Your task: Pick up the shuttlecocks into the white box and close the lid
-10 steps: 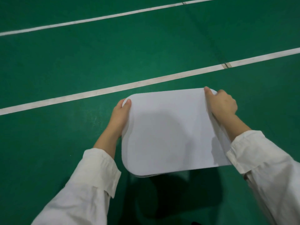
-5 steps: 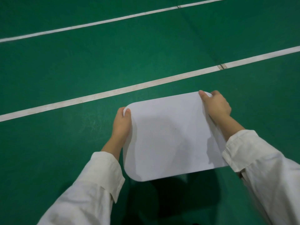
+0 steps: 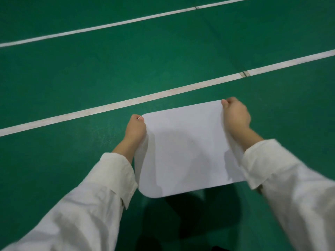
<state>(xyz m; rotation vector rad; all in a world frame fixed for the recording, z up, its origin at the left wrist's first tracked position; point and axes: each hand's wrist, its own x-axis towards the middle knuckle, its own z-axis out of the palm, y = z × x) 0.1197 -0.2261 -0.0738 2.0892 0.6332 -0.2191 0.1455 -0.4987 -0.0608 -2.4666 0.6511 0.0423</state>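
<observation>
A flat white lid (image 3: 186, 151) with rounded corners fills the middle of the head view, seen from above. My left hand (image 3: 135, 128) grips its far left corner, fingers curled under the edge. My right hand (image 3: 235, 116) grips the far right corner the same way. The lid covers whatever lies under it; the white box itself and any shuttlecocks are hidden from view. A dark shadow lies on the floor just below the lid's near edge.
Green sports-court floor (image 3: 72, 169) surrounds the lid on all sides. Two white court lines (image 3: 108, 105) run diagonally across the floor beyond my hands. White sleeves cover both forearms.
Both hands have closed tighter on the lid's far corners, thumbs curling over the edge. The lid has shifted slightly nearer and lower in view.
</observation>
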